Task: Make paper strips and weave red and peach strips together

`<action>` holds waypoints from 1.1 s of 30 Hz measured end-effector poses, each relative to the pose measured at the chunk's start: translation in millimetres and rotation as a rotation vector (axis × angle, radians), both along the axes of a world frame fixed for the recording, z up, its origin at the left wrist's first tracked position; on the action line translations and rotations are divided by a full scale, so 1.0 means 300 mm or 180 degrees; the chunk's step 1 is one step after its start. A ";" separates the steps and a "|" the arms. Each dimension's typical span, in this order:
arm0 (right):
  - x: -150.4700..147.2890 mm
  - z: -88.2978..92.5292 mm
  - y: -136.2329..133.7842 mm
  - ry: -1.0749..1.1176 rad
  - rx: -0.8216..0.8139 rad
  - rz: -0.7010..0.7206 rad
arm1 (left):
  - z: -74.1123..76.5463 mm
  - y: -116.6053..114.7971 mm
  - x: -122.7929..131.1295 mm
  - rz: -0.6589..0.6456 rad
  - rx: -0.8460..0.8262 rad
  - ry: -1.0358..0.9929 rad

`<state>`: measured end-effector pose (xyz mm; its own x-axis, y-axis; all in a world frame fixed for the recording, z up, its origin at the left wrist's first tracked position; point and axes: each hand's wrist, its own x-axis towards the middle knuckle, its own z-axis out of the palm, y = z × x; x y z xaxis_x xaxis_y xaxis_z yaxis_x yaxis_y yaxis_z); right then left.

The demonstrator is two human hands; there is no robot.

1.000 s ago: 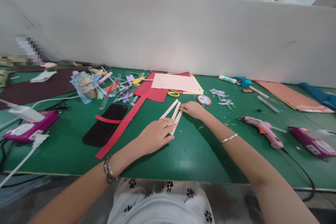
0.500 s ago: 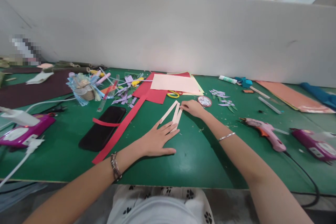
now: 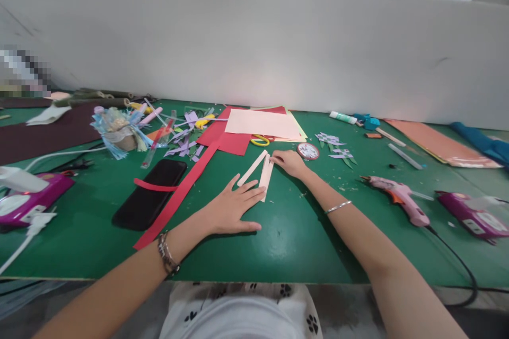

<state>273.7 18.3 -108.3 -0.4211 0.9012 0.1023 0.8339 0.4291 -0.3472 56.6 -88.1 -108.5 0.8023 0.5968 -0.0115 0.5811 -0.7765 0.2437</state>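
Since one second ago, the fingers of the left hand (image 3: pixel 230 211) have spread apart, and its thumb has moved away from the pale strips (image 3: pixel 267 177). The two strips on the right side, which had a narrow gap between them, now lie together and look almost like one piece. The third strip (image 3: pixel 252 168) slants to the left of them, and all meet near their upper ends, flat on the green bench (image 3: pixel 298 243).

The left hand lies palm down with its fingers stretched, and the fingertips reach the lower part of the strips. The right hand (image 3: pixel 290 163) has its fingers bent together at the upper end; whether they pinch the paper or only press it, I cannot say.

Beyond the strips are the yellow scissors handles (image 3: pixel 260 141), and a round dial (image 3: pixel 308 151) is near the right hand. A long red strip (image 3: pixel 178 196) runs beside the black phone (image 3: pixel 147 206).
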 end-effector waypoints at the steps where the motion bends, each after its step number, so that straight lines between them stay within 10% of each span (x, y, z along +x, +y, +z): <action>1: 0.002 -0.002 0.001 0.0118 -0.0028 0.0002 | 0.000 0.002 0.000 -0.0014 0.0041 -0.0023; 10: 0.036 0.027 -0.006 0.1413 -0.0562 0.0189 | 0.022 0.014 0.017 0.0870 -0.0006 -0.0904; 17: -0.051 0.082 -0.038 0.2064 -0.0832 0.0494 | 0.047 0.060 0.109 0.1646 -0.2489 -0.3043; 26: -0.045 0.122 -0.042 0.2166 -0.1399 0.0407 | 0.047 0.029 0.143 0.1742 -0.4332 -0.3602; 33: 0.029 0.097 -0.007 0.1716 -0.1950 0.0408 | 0.048 0.018 0.123 0.2253 -0.2799 -0.2633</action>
<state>282.4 16.1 -79.3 -0.5583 0.8112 -0.1741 0.4434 0.1143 -0.8890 93.6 -82.6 -94.1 0.2958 0.9175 -0.2661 0.2309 0.2016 0.9519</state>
